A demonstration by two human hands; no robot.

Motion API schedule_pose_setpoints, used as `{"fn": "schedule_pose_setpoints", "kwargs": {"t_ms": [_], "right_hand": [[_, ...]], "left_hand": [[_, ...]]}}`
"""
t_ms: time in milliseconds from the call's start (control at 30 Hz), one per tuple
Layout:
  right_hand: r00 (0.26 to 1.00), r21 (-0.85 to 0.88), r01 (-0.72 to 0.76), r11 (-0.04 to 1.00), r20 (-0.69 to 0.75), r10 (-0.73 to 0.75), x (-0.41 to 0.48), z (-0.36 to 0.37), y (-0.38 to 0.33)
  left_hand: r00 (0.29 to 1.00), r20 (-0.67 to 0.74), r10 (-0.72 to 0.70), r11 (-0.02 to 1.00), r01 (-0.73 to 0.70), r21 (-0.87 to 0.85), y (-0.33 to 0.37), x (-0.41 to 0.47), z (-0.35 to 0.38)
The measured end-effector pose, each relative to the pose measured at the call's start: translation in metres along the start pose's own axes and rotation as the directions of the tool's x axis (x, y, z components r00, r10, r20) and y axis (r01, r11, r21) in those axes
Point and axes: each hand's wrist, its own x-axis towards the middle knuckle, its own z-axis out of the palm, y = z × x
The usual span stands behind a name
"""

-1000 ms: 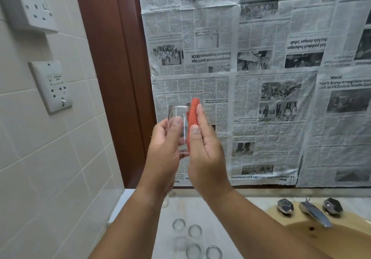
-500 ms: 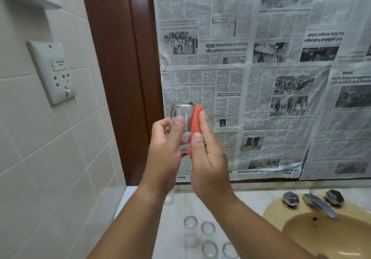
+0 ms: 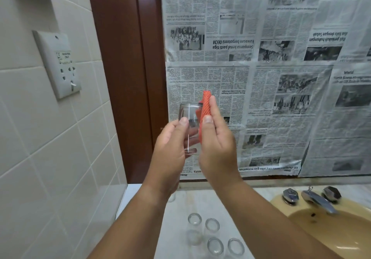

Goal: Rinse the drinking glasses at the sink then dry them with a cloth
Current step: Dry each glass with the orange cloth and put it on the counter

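I hold a clear drinking glass (image 3: 188,116) up at chest height in front of the newspaper-covered wall. My left hand (image 3: 170,150) grips it round the lower part, thumb on the near side. My right hand (image 3: 215,148) presses an orange cloth (image 3: 205,110) against the glass's right side, the thumb and fingers holding the cloth. Several more clear glasses (image 3: 212,236) stand on the counter below my arms.
A yellow sink (image 3: 331,230) with a chrome tap (image 3: 319,199) and two knobs is at the lower right. White tiled wall with a socket plate (image 3: 60,64) runs along the left. A dark wooden frame (image 3: 124,78) stands behind the glass.
The hands keep the same hold on glass and cloth. The view has dropped and shifted a little, so hands and sink sit slightly differently in frame.
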Motion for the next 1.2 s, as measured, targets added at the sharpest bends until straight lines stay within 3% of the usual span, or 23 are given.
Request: {"fn": "schedule_pose_setpoints", "kwargs": {"t_ms": [100,200,400,600,767,967,1133,1200], "right_hand": [[0.999,-0.015,0.024,1.000,0.025,-0.023,0.000,0.003,-0.004],[0.998,-0.018,0.047,0.999,0.042,-0.047,-0.021,0.009,0.004],[0.999,-0.013,0.020,1.000,-0.027,-0.020,0.008,-0.002,0.005],[0.996,-0.053,0.073,0.996,0.061,-0.069,-0.025,0.002,0.010],[1.000,0.003,0.027,1.000,-0.015,-0.027,0.011,-0.006,0.007],[0.997,0.024,0.060,0.998,0.046,-0.061,-0.022,0.004,0.016],[0.996,0.147,-0.074,0.986,0.051,0.067,0.012,-0.007,0.007],[0.997,0.145,-0.048,0.988,0.060,0.039,0.030,-0.010,-0.001]], "left_hand": [[0.999,0.027,0.040,0.999,-0.040,0.014,0.002,-0.001,0.001],[0.995,-0.047,0.088,0.996,-0.088,-0.005,0.003,0.002,-0.004],[0.998,-0.045,0.032,0.999,-0.030,0.041,-0.007,0.003,0.001],[0.993,-0.075,0.088,0.996,-0.086,0.021,-0.005,0.008,-0.001],[0.999,0.035,0.001,1.000,-0.002,0.013,-0.007,0.009,0.004],[0.996,-0.026,0.087,0.996,-0.087,-0.025,-0.005,0.013,-0.003],[0.997,0.050,-0.056,0.984,0.064,-0.169,-0.006,0.012,0.000],[0.990,0.103,-0.100,0.984,0.114,-0.136,-0.008,0.014,0.000]]}}
